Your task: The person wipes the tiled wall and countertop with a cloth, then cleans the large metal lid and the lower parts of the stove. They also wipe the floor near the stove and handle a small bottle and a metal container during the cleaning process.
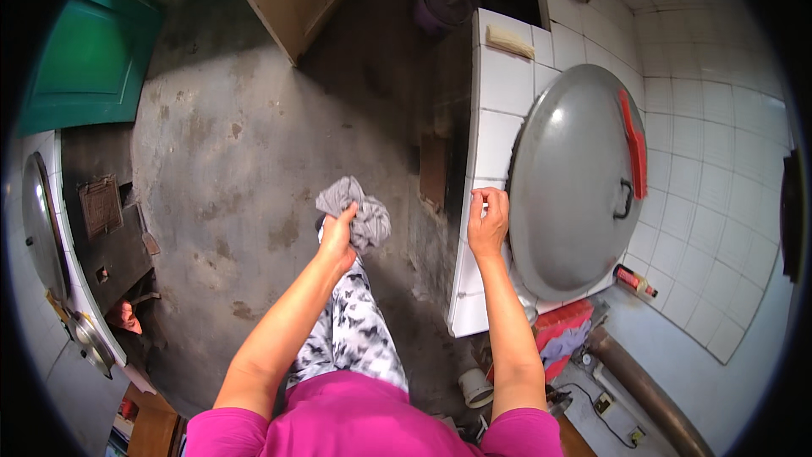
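Observation:
A crumpled grey cloth [370, 222] is bunched in my left hand [337, 239], which is closed around it in front of my legs. Folds of the cloth hang out past my fingers. My right hand [488, 222] is held with curled fingers over the near edge of the white-tiled stove top [499, 145], and nothing shows in it. Just to its right lies a big round grey metal lid [568, 186] with a dark loop handle [623, 200]. A red long-handled tool [633, 145] rests on the lid's far right side.
A pale brush-like block [510, 42] lies on the tiles' far end. By the wall is a small dark bottle with a red label [634, 280]. A purple bucket [446, 5] stands at the back. Left are a green door [89, 55] and another lidded stove [44, 224].

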Tool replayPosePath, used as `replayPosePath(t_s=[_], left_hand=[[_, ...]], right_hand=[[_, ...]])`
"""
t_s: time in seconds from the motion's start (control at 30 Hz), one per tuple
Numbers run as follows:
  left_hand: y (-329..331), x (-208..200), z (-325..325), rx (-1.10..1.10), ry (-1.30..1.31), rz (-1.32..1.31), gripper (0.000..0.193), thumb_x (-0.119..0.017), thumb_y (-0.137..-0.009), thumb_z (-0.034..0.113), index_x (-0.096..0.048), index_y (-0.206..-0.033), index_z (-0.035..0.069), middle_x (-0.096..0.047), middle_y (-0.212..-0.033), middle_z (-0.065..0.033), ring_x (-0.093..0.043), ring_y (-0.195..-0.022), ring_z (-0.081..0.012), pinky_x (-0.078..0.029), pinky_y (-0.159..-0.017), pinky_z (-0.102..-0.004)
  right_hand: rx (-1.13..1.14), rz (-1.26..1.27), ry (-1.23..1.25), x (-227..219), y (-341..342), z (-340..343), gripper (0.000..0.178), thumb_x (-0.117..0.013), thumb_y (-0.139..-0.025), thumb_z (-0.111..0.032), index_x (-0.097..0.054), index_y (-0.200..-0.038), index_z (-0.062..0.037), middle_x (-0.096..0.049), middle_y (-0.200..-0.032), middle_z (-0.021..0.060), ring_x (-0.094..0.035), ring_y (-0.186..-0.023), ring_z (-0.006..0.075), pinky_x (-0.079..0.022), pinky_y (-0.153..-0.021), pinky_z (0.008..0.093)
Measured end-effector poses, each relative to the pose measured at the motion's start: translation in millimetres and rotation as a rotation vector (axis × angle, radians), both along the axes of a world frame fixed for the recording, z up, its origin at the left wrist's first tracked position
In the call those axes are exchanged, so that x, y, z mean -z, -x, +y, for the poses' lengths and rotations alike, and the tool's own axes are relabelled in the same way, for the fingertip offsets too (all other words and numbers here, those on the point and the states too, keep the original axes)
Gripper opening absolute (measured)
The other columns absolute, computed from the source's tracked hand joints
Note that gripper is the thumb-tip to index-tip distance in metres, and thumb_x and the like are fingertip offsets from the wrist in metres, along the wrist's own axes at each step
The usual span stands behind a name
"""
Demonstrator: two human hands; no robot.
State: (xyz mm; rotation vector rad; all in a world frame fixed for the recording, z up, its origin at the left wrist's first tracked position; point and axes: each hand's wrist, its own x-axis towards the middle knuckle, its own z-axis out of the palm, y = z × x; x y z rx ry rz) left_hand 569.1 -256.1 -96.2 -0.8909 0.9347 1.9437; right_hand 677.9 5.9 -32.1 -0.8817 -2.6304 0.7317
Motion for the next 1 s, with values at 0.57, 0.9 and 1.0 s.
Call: replayPosePath(t_s=[0.57,0.9,1.0], left_hand=[[105,58,314,0.229,0.247,0.734,0.056,-0.052,-0.109,0.041,-0.043,-0.15,0.003,-0.04,-0.147,-0.0235,-0.043,-0.134,-0.0394,-0.031,-0.118,-0.0433],[272,67,396,0.275,0.467,0.879,0.041,-0.056,-0.106,0.027,-0.05,-0.142,0.009,-0.045,-0.14,-0.0246,-0.05,-0.128,-0.0402,-0.043,-0.108,-0.0434],[215,86,361,0.218,0.45,1.082,0.038,-0.057,-0.099,0.008,-0.053,-0.137,0.006,-0.045,-0.133,-0.025,-0.049,-0.125,-0.0428,-0.042,-0.108,-0.0454]], right_hand=[[0.091,-0.11,-0.238,76,77,69,0.021,-0.069,-0.087,-0.015,-0.051,-0.08,-0.0085,-0.053,-0.079,0.0082,-0.054,-0.075,0.0334,-0.042,-0.069,0.0469],[0.037,-0.044,-0.222,75,81,76,0.02,-0.068,-0.086,-0.013,-0.05,-0.079,-0.0082,-0.05,-0.076,0.0092,-0.051,-0.071,0.0331,-0.04,-0.066,0.0467],[0.041,-0.083,-0.213,75,84,73,0.02,-0.068,-0.085,-0.014,-0.051,-0.079,-0.0086,-0.051,-0.077,0.0094,-0.053,-0.073,0.0341,-0.041,-0.068,0.0476]])
